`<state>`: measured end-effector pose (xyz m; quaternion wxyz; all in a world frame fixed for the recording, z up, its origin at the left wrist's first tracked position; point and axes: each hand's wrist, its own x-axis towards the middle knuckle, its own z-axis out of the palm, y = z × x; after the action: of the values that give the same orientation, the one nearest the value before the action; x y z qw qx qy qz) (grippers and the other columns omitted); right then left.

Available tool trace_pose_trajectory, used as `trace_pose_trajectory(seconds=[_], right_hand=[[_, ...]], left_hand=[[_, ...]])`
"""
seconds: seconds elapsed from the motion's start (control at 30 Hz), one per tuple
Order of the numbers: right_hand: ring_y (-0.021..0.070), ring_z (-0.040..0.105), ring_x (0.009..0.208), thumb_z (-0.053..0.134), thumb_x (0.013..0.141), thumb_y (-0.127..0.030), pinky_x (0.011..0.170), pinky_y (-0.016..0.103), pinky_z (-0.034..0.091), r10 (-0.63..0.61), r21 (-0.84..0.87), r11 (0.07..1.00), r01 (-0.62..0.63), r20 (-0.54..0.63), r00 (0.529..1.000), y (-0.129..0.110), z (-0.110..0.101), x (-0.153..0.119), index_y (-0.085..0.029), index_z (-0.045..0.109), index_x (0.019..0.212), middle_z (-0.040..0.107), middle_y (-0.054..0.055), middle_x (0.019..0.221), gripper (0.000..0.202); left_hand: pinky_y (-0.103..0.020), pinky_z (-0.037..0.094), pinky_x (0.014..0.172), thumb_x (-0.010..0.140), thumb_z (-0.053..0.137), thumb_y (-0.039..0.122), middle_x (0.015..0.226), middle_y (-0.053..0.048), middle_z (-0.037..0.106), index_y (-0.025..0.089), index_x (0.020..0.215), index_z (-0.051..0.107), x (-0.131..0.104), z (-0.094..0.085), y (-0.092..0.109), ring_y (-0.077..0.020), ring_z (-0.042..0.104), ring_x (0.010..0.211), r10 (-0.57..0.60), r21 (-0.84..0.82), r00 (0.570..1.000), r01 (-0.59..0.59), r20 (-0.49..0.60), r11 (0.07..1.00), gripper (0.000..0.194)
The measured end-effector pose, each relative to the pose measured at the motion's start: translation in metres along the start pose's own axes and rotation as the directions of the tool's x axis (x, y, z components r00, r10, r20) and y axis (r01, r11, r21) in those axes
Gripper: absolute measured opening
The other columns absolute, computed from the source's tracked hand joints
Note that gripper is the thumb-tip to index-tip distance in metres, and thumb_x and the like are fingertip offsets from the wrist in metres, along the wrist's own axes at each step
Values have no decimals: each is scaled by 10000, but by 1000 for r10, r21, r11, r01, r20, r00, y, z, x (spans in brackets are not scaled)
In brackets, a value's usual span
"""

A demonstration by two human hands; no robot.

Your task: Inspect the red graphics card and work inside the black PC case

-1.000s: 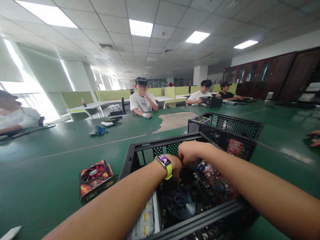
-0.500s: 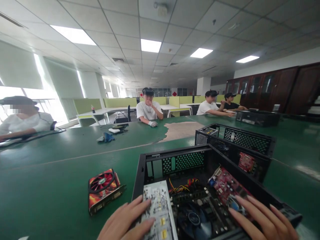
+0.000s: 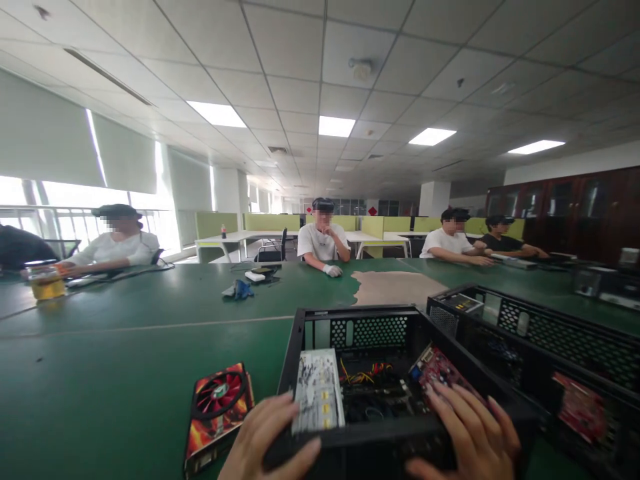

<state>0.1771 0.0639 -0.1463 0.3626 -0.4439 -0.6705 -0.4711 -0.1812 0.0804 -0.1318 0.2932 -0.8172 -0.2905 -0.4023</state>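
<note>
An open black computer case (image 3: 360,440) is in front of me. My left hand (image 3: 273,433) is on its near left corner, with fingers over the rim and thumb against the near wall. At the near right, my right hand (image 3: 465,427) has its fingers over the rim and its thumb outside the wall. Inside are a white metal box with yellow labels (image 3: 319,390), coloured cables (image 3: 367,377) and a red circuit board (image 3: 433,367), partly covered by my right fingers. A red graphics card with a fan (image 3: 217,400) lies left of the case, close to my left hand.
A second open case (image 3: 525,347) with a red board (image 3: 580,407) stands close on the right. Across the green table (image 3: 125,353) are blue cloth gloves (image 3: 239,289) and a jar of yellow liquid (image 3: 46,283). Several people sit around the table.
Both hands have moved from above the inside of the case to its near rim. The near wall has come into view and now hides the cooling fan. My view has turned left and up.
</note>
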Motion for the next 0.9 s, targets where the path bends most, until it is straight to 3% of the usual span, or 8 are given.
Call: trace_pose_trajectory(seconds=[0.07,0.13,0.2,0.3,0.37,0.57,0.8,0.9], right_hand=[[316,373,1317,570,786,-613,1128,483,177,205,-78,979,-190,326,923,-1,43,46,-169,462,1353,493,130,1395,728],[348,213,1405,585,811,-431,1124,521,160,520,-336,850,-405,649,555,-2,79,96,-116,297,1463,258,147,1541,780],[380,189,1406,546,818,-382,1100,579,161,571,-396,812,-429,692,442,4,100,133,-64,280,1462,244,185,1537,766],[346,178,1412,524,818,-442,1115,568,109,521,-367,849,-380,703,484,37,94,149,-128,305,1455,272,147,1532,743],[362,286,1360,522,817,-451,1084,569,185,542,-401,838,-371,695,473,77,72,134,-109,405,1386,381,185,1458,674],[398,622,939,339,848,-660,762,503,453,678,-522,702,-485,698,230,201,16,50,-114,663,1000,646,240,1038,652],[387,646,857,261,857,-672,710,470,442,605,-447,771,-454,736,303,212,12,31,-180,674,827,677,187,908,644],[380,647,864,278,854,-685,698,454,432,560,-421,807,-414,767,313,204,2,34,-190,669,834,684,171,880,631]], left_hand=[[-509,439,1021,806,642,229,1487,-73,372,419,1368,427,42,29,-11,-335,413,1323,-119,132,987,105,106,986,631],[-587,361,1051,744,658,115,1514,-118,331,357,1384,433,86,59,-4,-408,297,1377,-439,297,874,371,209,880,721],[-606,310,1074,682,718,162,1540,-139,275,316,1398,419,117,80,15,-430,225,1399,-531,295,793,452,299,842,791],[-539,234,1137,759,653,313,1537,-101,302,308,1378,436,120,86,44,-339,200,1428,-318,104,837,304,445,947,655],[-530,241,1136,796,587,331,1496,-106,375,286,1338,487,99,78,49,-323,253,1412,-295,61,806,309,514,949,554],[-521,266,1114,778,519,217,1410,-114,484,243,1235,603,35,35,5,-323,352,1358,-457,223,645,414,612,882,465],[-454,300,1086,836,464,351,1345,-83,539,255,1204,622,6,-14,-37,-281,422,1288,-528,323,626,420,573,848,412],[-473,318,1067,838,420,487,1403,-127,471,193,1306,542,-10,-22,-56,-314,399,1300,-646,417,556,494,524,763,566]])
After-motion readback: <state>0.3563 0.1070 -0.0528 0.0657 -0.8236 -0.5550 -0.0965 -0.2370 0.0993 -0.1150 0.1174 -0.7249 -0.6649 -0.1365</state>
